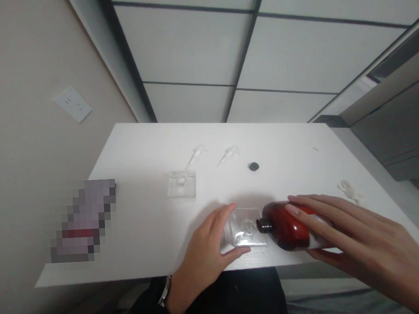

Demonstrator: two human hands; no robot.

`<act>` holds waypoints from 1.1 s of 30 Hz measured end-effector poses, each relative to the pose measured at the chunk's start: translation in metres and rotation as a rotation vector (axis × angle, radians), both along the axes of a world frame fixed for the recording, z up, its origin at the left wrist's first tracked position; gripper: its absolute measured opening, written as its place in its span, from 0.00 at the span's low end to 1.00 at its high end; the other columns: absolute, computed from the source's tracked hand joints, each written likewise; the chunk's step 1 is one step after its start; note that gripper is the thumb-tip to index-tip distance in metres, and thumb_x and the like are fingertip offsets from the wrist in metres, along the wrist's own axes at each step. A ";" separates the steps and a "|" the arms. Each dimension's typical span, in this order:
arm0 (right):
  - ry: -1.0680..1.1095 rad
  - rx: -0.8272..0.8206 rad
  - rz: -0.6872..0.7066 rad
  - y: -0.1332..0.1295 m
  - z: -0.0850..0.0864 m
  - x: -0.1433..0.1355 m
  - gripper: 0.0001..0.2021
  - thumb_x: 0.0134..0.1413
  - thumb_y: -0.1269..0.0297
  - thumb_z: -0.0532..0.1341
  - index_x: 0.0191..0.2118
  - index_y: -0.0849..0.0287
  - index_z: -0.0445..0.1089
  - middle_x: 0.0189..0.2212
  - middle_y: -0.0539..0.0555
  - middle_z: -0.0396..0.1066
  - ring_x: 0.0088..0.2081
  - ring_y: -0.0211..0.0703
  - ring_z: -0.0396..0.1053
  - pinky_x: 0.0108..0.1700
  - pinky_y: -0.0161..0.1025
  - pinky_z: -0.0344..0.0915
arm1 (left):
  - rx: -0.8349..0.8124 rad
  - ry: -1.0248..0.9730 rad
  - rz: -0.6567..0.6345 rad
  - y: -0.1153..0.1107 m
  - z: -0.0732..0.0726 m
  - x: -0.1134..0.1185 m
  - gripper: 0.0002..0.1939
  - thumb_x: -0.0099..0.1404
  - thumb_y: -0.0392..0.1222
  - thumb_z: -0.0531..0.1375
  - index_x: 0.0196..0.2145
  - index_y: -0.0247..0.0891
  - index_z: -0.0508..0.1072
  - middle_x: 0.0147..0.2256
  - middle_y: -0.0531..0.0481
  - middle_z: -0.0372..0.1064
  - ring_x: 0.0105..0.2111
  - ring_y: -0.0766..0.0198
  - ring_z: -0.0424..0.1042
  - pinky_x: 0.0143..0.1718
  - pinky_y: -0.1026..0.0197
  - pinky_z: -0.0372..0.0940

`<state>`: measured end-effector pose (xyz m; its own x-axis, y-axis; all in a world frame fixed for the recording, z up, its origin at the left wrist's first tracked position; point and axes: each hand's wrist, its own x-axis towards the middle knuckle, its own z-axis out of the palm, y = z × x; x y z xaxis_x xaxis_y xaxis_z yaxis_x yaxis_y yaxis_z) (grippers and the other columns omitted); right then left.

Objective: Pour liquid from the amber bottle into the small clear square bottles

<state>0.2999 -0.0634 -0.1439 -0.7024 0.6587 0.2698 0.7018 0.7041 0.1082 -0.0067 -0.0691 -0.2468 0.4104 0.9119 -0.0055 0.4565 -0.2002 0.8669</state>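
So the right hand (pixel 354 238) has an amber bottle (pixel 290 227) tipped over sideways, fingers long and lying close together across the top of it, thumb hidden underneath. The bottle's open black neck (pixel 264 226) points left, right over a small clear bottle (pixel 246 227) that sits near the front edge of the white table (pixel 146 226). The left hand (pixel 207 255) cups that clear bottle from the left, fingers curled round the far side and thumb pressed along the near side, so it's a loose pinch on it. A watch (pixel 165 290) shows on that wrist. Further back there's another clear bottle (pixel 182 183), two white pump tops (pixel 196 154) (pixel 228 154), and a black cap (pixel 254 166) lying on its own. Another whitish bit (pixel 351 191) sits off to the right, can't tell what. Left side has a blurred-out box (pixel 84 220).
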 end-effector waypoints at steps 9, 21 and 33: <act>0.001 -0.008 0.016 0.000 0.002 0.000 0.37 0.74 0.66 0.57 0.81 0.49 0.44 0.60 0.61 0.79 0.52 0.62 0.80 0.47 0.56 0.79 | 0.008 -0.002 -0.003 0.001 0.002 0.001 0.42 0.68 0.51 0.72 0.74 0.50 0.60 0.70 0.42 0.67 0.70 0.46 0.69 0.72 0.40 0.66; -0.051 0.002 0.035 0.003 0.010 -0.003 0.37 0.74 0.66 0.57 0.82 0.52 0.42 0.60 0.62 0.79 0.53 0.62 0.80 0.46 0.56 0.80 | 0.010 -0.023 -0.007 0.000 0.001 0.001 0.42 0.68 0.52 0.72 0.73 0.49 0.60 0.70 0.41 0.68 0.69 0.46 0.70 0.71 0.41 0.66; -0.095 0.037 0.047 0.002 0.017 -0.002 0.37 0.75 0.67 0.57 0.82 0.54 0.41 0.59 0.62 0.79 0.55 0.60 0.78 0.50 0.55 0.78 | 0.035 -0.009 -0.020 0.001 0.000 0.002 0.42 0.68 0.50 0.72 0.73 0.48 0.59 0.70 0.40 0.67 0.69 0.47 0.69 0.71 0.42 0.66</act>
<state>0.2981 -0.0615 -0.1270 -0.7561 0.6151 0.2236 0.6532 0.7305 0.1992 -0.0051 -0.0681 -0.2469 0.4282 0.9032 0.0300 0.4446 -0.2395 0.8631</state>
